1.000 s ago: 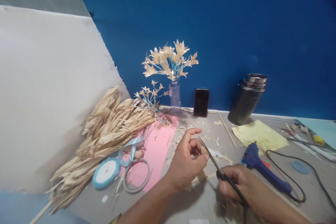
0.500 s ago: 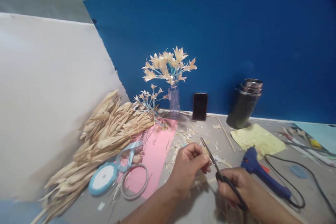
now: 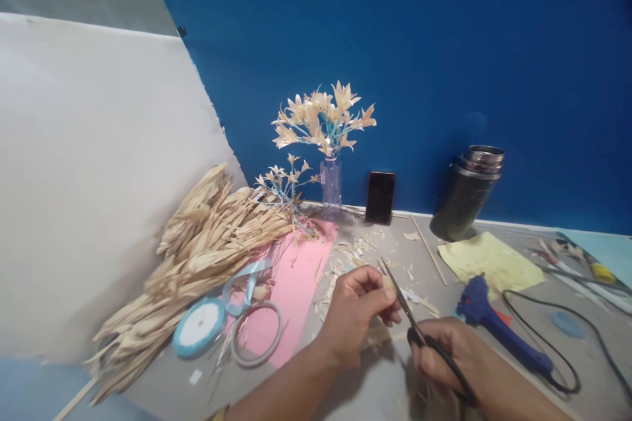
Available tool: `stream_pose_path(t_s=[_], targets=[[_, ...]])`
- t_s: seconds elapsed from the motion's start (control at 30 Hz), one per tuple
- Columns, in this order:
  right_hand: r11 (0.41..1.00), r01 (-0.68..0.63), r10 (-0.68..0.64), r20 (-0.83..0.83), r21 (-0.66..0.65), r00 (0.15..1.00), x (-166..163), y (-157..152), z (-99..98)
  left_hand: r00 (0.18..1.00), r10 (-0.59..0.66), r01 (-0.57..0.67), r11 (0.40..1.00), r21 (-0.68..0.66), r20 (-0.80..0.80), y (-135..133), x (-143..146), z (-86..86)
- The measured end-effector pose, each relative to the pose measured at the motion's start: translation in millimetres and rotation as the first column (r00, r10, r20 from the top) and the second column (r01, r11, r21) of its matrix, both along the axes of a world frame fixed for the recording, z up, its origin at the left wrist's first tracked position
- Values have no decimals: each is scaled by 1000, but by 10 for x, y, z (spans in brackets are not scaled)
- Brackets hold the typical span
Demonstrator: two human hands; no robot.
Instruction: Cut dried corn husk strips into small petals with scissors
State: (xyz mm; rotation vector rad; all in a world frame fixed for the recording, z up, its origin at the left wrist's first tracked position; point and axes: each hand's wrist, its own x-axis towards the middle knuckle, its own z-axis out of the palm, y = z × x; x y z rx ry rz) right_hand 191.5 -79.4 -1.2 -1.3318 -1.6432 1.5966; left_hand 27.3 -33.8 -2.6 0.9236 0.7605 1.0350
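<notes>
In front of me my left hand (image 3: 356, 310) is closed in a pinch on a small pale piece of corn husk (image 3: 389, 283), mostly hidden by the fingers. My right hand (image 3: 447, 345) grips black-handled scissors (image 3: 405, 308) whose blades point up and away, slightly apart. The blades lie close beside the left fingertips and the husk piece; whether they touch it I cannot tell. Pale husk trimmings (image 3: 340, 270) are scattered on the table beyond the left hand.
At left lie dried corn husks (image 3: 212, 243), a blue ribbon roll (image 3: 200, 325), a tape ring (image 3: 257, 362) and pink paper (image 3: 291, 316). Husk flowers stand in a clear vase (image 3: 330, 187), near a phone (image 3: 380, 197) and a flask (image 3: 464, 197). A blue glue gun (image 3: 513, 339) with cable lies right.
The scissor blades have parted a little at the tips. My view has shifted slightly; both hands stay close together in nearly the same pose.
</notes>
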Motion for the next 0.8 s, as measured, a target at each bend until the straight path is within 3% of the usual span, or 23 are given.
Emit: stream_pose_path(t_s=[0.63, 0.8], targets=[[998, 54, -56, -57, -37, 997, -14, -5, -145, 998, -26, 26, 1000, 0, 56, 0, 6, -28], [992, 97, -108, -140, -81, 984, 7, 19, -154, 998, -18, 20, 999, -28, 53, -11, 11, -11]])
